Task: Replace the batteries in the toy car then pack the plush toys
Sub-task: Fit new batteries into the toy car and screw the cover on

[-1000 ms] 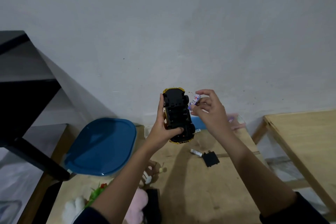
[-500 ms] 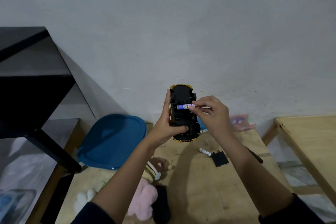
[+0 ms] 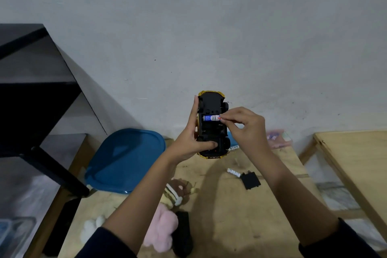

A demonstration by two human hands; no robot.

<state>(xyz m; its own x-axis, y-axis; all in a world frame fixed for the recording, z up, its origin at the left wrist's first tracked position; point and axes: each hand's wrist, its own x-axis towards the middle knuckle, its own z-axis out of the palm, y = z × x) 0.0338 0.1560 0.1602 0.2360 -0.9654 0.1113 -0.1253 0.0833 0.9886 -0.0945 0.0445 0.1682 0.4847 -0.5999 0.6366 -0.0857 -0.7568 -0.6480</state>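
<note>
Head view: blue-and-white battery [image 3: 211,118] lies crosswise in the open bay of the upturned toy car [image 3: 210,103]. Its long axis runs left-right, red end toward my right hand [image 3: 245,130], whose fingers [image 3: 225,119] pinch that end. Seating it probably needs a push down and leftward. Left hand [image 3: 189,142] grips the car, black underside up, above the surface [image 3: 230,205]. Black cover plate [image 3: 250,180] lies on the surface.

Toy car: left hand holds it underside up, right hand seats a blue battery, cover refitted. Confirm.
No: the head view shows the battery cover lying on the table, not refitted. Left hand holding the toy car underside up, right hand seating the blue battery: correct.
</note>
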